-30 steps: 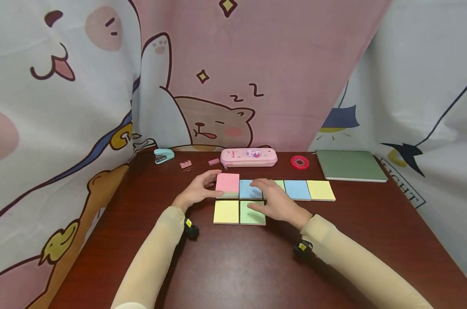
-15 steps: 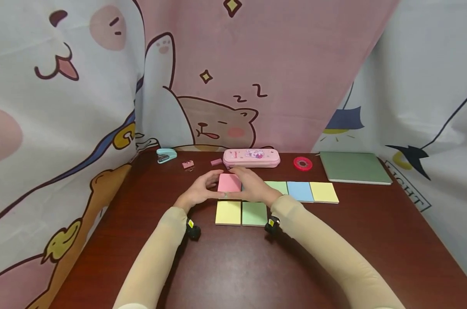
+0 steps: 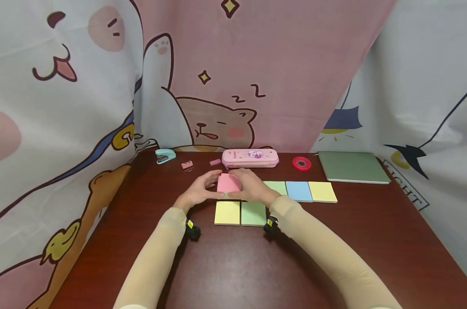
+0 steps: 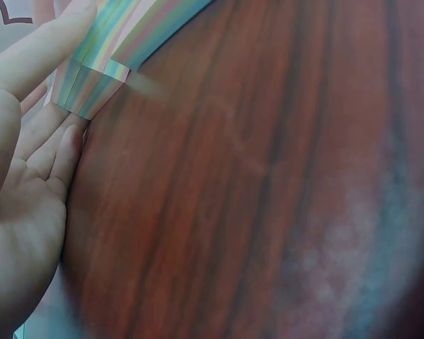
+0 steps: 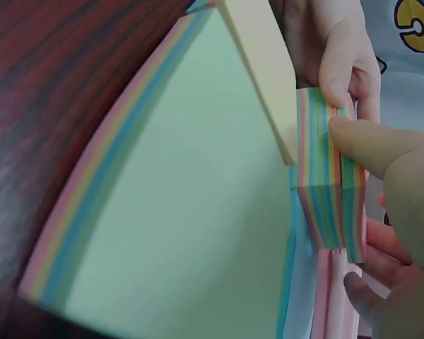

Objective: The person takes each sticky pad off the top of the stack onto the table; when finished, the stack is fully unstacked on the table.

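A thick pad of sticky notes with a pink top sheet (image 3: pixel 228 183) sits at the left end of the far row of pads. My left hand (image 3: pixel 208 185) grips its left side and my right hand (image 3: pixel 245 186) grips its right side. In the right wrist view the pad's striped multi-colour edge (image 5: pixel 328 176) is pinched between my right thumb (image 5: pixel 381 152) and fingers, with the left hand's thumb (image 5: pixel 346 70) on its far side. The left wrist view shows my left palm (image 4: pixel 21 212) beside the striped edge (image 4: pixel 92 85).
A yellow pad (image 3: pixel 227 213) and a green pad (image 3: pixel 253 213) lie in front of the hands. Green (image 3: pixel 276 187), blue (image 3: pixel 298 191) and yellow (image 3: pixel 322 192) pads continue the row to the right. Behind lie a stapler (image 3: pixel 165 156), binder clip (image 3: pixel 186 165), pencil case (image 3: pixel 250 158), red tape (image 3: pixel 301 163) and green notebook (image 3: pixel 353 166).
My right hand left the blue and green pads and moved left to the pink-topped pad, gripping its right side. The left hand stayed on the pad's left side.
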Demonstrator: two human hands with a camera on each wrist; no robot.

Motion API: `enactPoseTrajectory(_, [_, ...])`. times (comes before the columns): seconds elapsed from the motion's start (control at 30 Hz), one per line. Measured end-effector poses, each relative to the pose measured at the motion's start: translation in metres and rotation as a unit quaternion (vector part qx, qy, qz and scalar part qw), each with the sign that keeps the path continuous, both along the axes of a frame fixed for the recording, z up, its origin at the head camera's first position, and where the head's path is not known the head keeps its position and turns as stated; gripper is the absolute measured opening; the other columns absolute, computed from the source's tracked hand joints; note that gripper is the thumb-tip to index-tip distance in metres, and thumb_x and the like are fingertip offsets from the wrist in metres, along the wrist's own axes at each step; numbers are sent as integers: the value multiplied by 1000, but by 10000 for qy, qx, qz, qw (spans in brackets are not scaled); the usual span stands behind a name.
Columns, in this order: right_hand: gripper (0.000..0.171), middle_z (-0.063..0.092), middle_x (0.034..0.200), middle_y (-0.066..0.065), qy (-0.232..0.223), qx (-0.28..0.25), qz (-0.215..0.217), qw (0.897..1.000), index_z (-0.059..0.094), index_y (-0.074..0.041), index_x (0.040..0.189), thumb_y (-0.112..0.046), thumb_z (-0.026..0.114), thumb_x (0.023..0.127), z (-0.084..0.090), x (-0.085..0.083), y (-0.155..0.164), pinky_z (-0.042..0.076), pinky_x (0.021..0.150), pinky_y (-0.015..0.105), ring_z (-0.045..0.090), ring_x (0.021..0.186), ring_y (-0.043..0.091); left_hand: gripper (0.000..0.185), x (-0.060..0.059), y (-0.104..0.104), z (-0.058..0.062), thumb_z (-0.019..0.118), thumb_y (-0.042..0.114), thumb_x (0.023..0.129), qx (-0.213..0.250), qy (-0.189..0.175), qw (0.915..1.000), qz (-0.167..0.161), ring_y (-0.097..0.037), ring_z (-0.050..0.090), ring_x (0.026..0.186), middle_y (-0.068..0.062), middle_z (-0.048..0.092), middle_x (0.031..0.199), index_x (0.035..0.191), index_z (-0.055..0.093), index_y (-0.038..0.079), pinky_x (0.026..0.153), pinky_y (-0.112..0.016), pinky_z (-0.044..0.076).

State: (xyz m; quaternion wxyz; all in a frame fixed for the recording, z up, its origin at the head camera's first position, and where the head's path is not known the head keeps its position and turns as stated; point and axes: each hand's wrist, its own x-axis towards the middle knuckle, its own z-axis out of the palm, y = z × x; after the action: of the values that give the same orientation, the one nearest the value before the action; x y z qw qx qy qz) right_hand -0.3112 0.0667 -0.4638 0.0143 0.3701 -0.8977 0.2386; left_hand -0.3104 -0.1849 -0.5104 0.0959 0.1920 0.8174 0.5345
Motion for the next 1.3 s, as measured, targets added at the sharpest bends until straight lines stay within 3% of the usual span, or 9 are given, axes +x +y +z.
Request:
enactPoseTrajectory(0.27, [77, 62, 142, 14, -56, -309, -184, 9993, 57, -2, 147, -39, 87, 86, -4, 9, 27, 44, 114, 54, 54, 133, 34, 83, 3, 0, -3, 91, 24, 85, -168, -11, 9998, 75, -32, 50, 146, -7, 53, 157, 156, 50, 10, 121, -50, 39])
enactPoseTrajectory(0.57, [76, 64, 141, 10, -122, -573, -254, 9980, 59, -5, 144, -33, 92, 82, 7, 43, 88, 45, 112, 58, 52, 134, 32, 83, 4, -1, -3, 91, 23, 85, -184, 46, 9997, 174, -31, 49, 147, -8, 53, 156, 156, 50, 9, 122, -49, 38])
enactPoseTrajectory(0.93, [64, 69, 129, 3, 298, -443, 8, 9986, 66, -6, 134, -29, 93, 80, -14, 77, 159, 44, 104, 52, 59, 121, 27, 82, 6, 1, 3, 91, 22, 85, -242, -20, 9995, 192, -32, 49, 146, -9, 53, 156, 155, 51, 9, 122, -49, 38])
enactPoseTrajectory(1.3, [60, 69, 129, 8, 515, 25, 125, 9986, 68, -3, 130, -31, 91, 82, -32, 89, 168, 50, 106, 53, 61, 124, 31, 83, 3, 2, 1, 92, 23, 84, -207, 9, 9996, 182, -31, 50, 146, -8, 54, 156, 155, 51, 10, 122, -49, 38])
